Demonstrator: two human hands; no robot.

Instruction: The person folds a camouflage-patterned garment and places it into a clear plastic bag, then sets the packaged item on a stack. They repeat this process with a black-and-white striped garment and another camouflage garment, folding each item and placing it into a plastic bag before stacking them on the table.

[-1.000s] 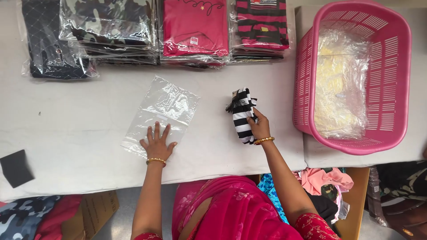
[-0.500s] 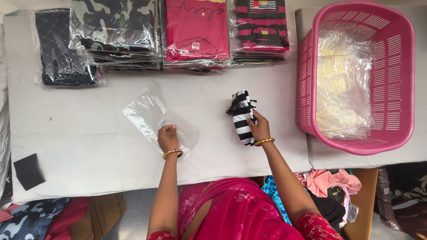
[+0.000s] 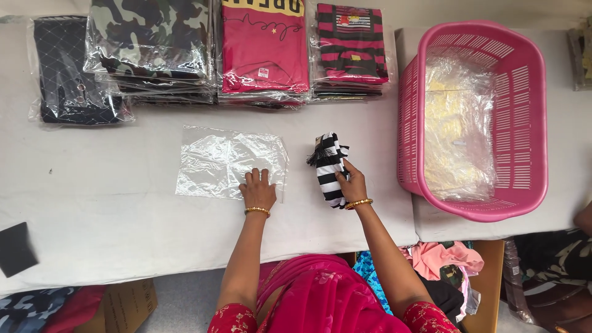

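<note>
Head view, looking straight down on a white table (image 3: 123, 240). A clear plastic bag (image 3: 228, 161) lies flat on it, a little left of the middle. The left hand (image 3: 258, 190) rests palm down on the bag's near right corner, fingers together and pressed to the film, gripping nothing. Just to the right, apart from the bag, the right hand (image 3: 351, 185) closes round a folded black-and-white striped garment (image 3: 328, 166); the bundle stands on the table slightly tilted, with the fingers wrapped over its lower right side. A dark tag or fringe seems to stick out at its top left, though it is too small to be sure. Both wrists wear a gold bangle.

Along the far edge sit four stacks of bagged clothes: a black quilted stack (image 3: 71, 71) at the left, then a camouflage stack (image 3: 151, 43), a pink stack (image 3: 264, 49), and a pink-and-black striped stack (image 3: 350, 49). To the right, a pink plastic basket (image 3: 530, 123) holds more clear bags. A small black card (image 3: 15, 248) lies at the near left edge.
</note>
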